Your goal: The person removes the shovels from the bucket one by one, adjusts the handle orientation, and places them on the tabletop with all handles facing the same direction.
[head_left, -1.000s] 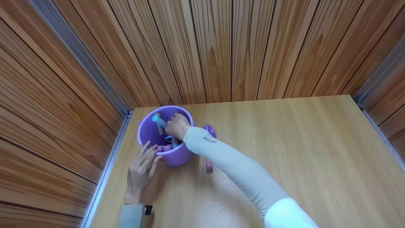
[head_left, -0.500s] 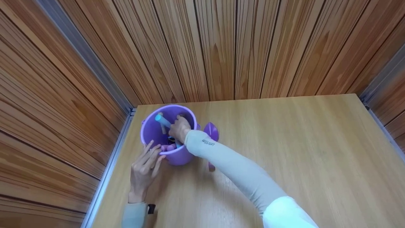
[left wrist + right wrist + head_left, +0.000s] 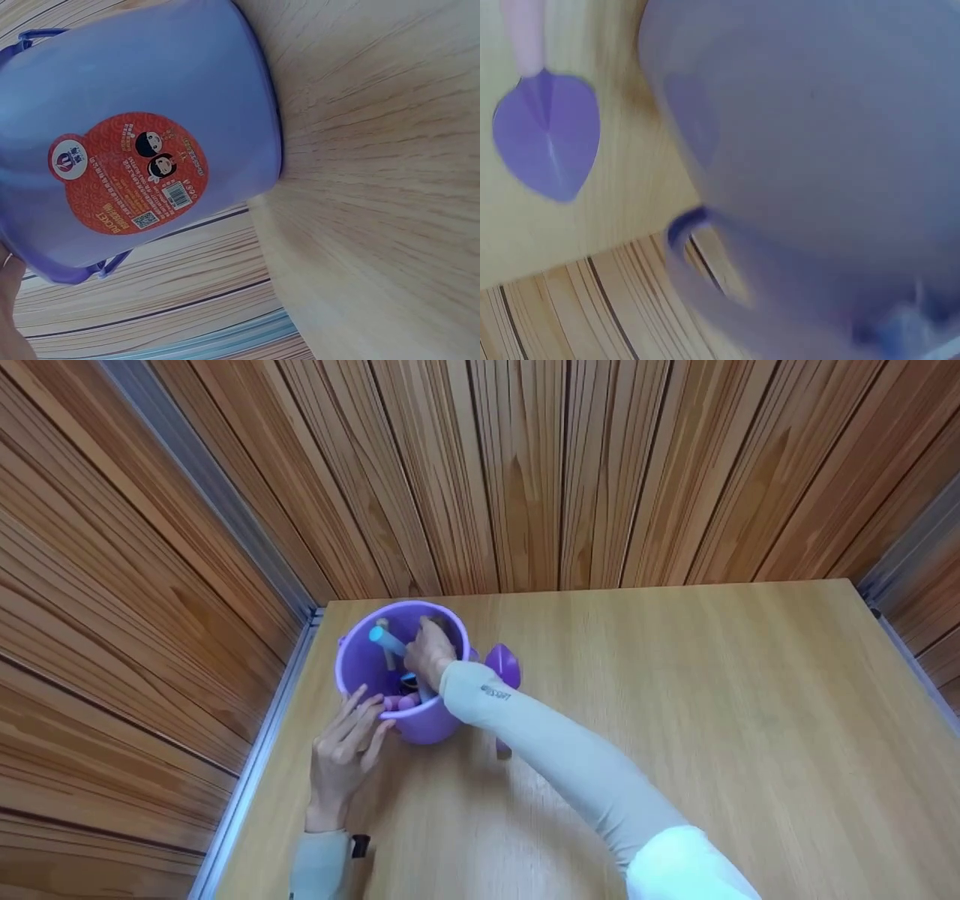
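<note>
A purple bucket (image 3: pixel 427 727) stands upright at the table's back left; its red label (image 3: pixel 135 172) shows in the left wrist view. My left hand (image 3: pixel 337 769) holds the near rim, fingers over the edge and thumb on the outside. Inside the bucket, my right hand (image 3: pixel 429 651) reaches down with fingers bent, their tips hidden; I cannot tell what they hold. Right beside it a light blue handle (image 3: pixel 386 640) leans up. A pale brown handle (image 3: pixel 389 656) and pink pieces (image 3: pixel 401 702) also show inside.
A small trowel with a purple blade (image 3: pixel 503 664) lies on the wooden table (image 3: pixel 712 720) just right of the bucket, partly under the right sleeve (image 3: pixel 555 735). Wood-panelled walls (image 3: pixel 525 472) rise behind and at both sides.
The head view has shifted slightly, so more of the trowel's blade shows. My right hand stays inside the bucket and the left stays on the rim.
</note>
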Available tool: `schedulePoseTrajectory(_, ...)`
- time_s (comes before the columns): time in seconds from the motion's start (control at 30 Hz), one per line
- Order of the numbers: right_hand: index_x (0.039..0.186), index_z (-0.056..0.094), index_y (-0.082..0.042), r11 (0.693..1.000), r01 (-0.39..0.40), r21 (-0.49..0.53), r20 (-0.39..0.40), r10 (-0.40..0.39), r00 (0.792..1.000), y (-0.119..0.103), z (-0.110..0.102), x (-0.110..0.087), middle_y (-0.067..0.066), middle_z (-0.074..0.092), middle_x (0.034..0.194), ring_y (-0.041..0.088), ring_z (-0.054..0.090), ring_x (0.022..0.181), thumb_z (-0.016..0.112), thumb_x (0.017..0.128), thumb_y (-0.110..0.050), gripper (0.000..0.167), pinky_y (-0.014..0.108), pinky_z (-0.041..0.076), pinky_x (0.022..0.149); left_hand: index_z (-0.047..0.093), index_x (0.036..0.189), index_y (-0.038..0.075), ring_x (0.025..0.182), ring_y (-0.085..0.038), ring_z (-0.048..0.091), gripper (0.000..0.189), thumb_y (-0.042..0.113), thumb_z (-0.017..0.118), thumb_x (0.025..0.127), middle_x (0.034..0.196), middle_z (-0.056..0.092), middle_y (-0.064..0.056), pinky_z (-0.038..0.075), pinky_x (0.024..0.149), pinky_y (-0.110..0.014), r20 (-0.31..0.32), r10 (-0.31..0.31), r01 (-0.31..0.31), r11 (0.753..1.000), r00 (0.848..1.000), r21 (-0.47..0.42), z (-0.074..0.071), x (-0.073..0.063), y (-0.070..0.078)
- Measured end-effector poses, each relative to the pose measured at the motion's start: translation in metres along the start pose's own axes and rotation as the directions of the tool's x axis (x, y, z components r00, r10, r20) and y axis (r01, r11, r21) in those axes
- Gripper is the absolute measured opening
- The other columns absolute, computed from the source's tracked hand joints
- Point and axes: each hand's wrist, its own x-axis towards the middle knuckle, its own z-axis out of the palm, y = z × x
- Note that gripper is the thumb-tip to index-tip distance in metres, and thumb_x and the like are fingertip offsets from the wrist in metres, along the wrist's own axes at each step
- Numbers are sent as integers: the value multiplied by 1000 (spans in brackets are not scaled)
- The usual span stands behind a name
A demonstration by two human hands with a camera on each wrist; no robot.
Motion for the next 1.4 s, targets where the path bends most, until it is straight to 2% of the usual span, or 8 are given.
schedulePoseTrajectory(0.27, 116, 73, -27, 995, -64, -76, -139, 53, 989, 24, -10, -23, -9, 71, 110, 17, 64, 108, 55, 112, -15, 22, 44, 39, 124, 80, 121, 4, 121, -40, 73, 33, 31, 72, 105, 122, 80, -13, 57, 107, -55, 13, -11, 11, 1000, 1000, -13, -1, 2, 0)
schedulePoseTrajectory(0.37, 105, 73, -24, 990, -90, -113, -195, 67, 979, 30, -12, -30, -7, 71, 99, 19, 64, 103, 56, 111, -15, 21, 45, 42, 117, 80, 122, 4, 123, -41, 73, 32, 30, 72, 105, 123, 79, -13, 56, 107, -57, 13, -18, 18, 1000, 1000, -20, -1, 0, 0)
schedulePoseTrajectory(0.57, 106, 75, -22, 978, -142, -152, -245, 102, 964, 40, -13, -43, -5, 72, 104, 24, 64, 108, 58, 110, -14, 19, 44, 45, 117, 79, 124, 6, 124, -41, 72, 33, 31, 70, 105, 126, 79, -12, 56, 109, -54, 37, -29, 30, 999, 999, -14, -2, -3, 0)
schedulePoseTrajectory(0.73, 115, 77, -14, 977, -182, -111, -293, 143, 945, 46, -14, -54, 6, 76, 114, 30, 67, 110, 53, 112, -12, 24, 47, 53, 110, 79, 125, 6, 125, -40, 72, 34, 33, 69, 106, 126, 78, -12, 55, 111, -50, 43, -40, 40, 999, 998, -3, -4, -5, -1)
schedulePoseTrajectory(0.93, 115, 77, -7, 974, -222, -52, -350, 191, 917, 53, -13, -63, 13, 76, 110, 35, 74, 101, 48, 113, -7, 29, 48, 63, 96, 79, 125, 6, 124, -40, 72, 33, 31, 71, 105, 126, 79, -12, 55, 112, -51, 30, -49, 49, 999, 998, -3, -5, -8, -2)
schedulePoseTrajectory(1.13, 107, 77, -1, 976, -215, 28, -336, 212, 918, 64, -2, -77, 15, 76, 101, 33, 75, 83, 55, 108, 2, 23, 44, 70, 75, 79, 125, 6, 123, -43, 72, 34, 32, 72, 104, 126, 78, -12, 51, 116, -45, 25, -59, 60, 998, 998, -31, -5, -9, -2)
schedulePoseTrajectory(1.27, 98, 77, -4, 969, -192, 155, -316, 233, 920, 79, 12, -88, 10, 71, 85, 22, 67, 68, 61, 104, 3, 18, 34, 67, 60, 79, 126, 7, 124, -43, 71, 34, 33, 71, 104, 128, 78, -11, 50, 117, -43, 30, -63, 64, 997, 998, -48, -3, -4, -4)
schedulePoseTrajectory(1.4, 98, 76, -9, 943, -160, 291, -306, 251, 919, 93, 32, -95, 3, 56, 73, 15, 47, 58, 65, 105, -7, 13, 21, 45, 50, 79, 127, 8, 128, -40, 69, 34, 33, 72, 103, 130, 77, -10, 50, 117, -43, 47, -67, 70, 996, 997, -52, -2, -1, -7)
